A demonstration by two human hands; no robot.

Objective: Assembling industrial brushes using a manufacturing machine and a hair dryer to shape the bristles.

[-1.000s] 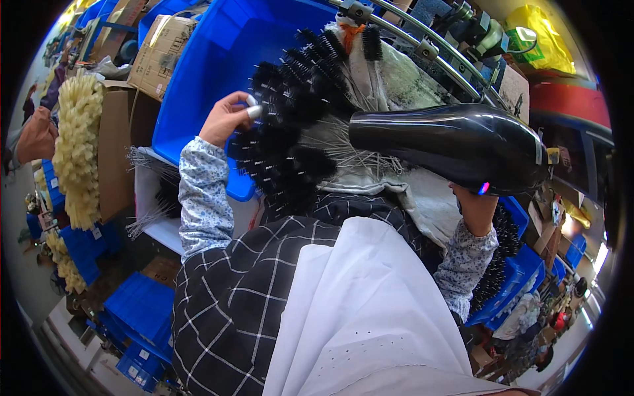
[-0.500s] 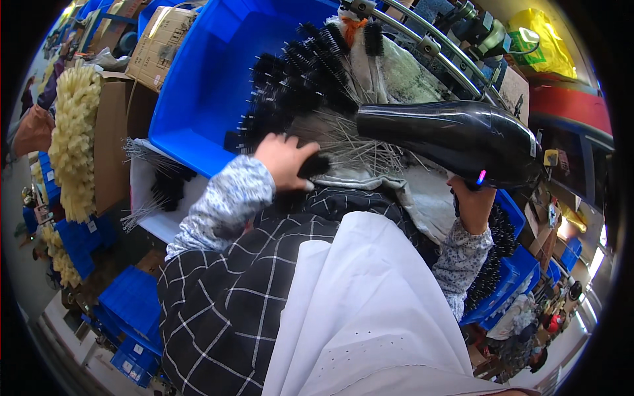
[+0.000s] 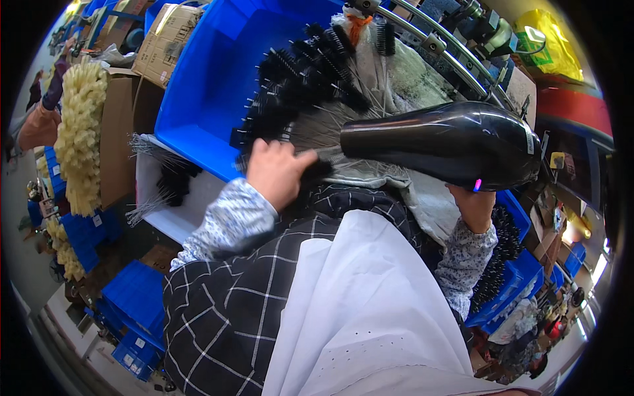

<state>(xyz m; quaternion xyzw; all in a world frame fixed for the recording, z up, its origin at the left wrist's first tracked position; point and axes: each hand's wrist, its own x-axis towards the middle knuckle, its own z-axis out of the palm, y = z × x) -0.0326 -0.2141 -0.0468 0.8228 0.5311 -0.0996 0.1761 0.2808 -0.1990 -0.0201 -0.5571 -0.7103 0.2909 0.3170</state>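
Note:
In my right hand (image 3: 474,206) is a black hair dryer (image 3: 449,142), its fingers closed round the handle below the body. The dryer's nozzle points left at a fanned heap of black twisted-wire brushes (image 3: 307,72). Their thin wire stems (image 3: 316,129) gather in front of the nozzle, and some look smeared by motion. My left hand (image 3: 276,173) lies over the near brushes with its thumb apart from the fingers. Its fingertips partly hide in the bristles. The heap lies partly over the rim of a blue bin (image 3: 191,125) and on a pale cloth (image 3: 422,191).
A white bin (image 3: 205,198) with more wire brushes stands left of my left hand. Metal rails (image 3: 456,63) and machine parts run behind the dryer. Further left are a cardboard box (image 3: 119,138) and pale yellow bristly bundles (image 3: 80,138). Blue bins (image 3: 508,290) sit at the right.
My left hand has shifted slightly left and nearer to me along the brushes. The hair dryer's nozzle has moved a little left, closer to the wire stems.

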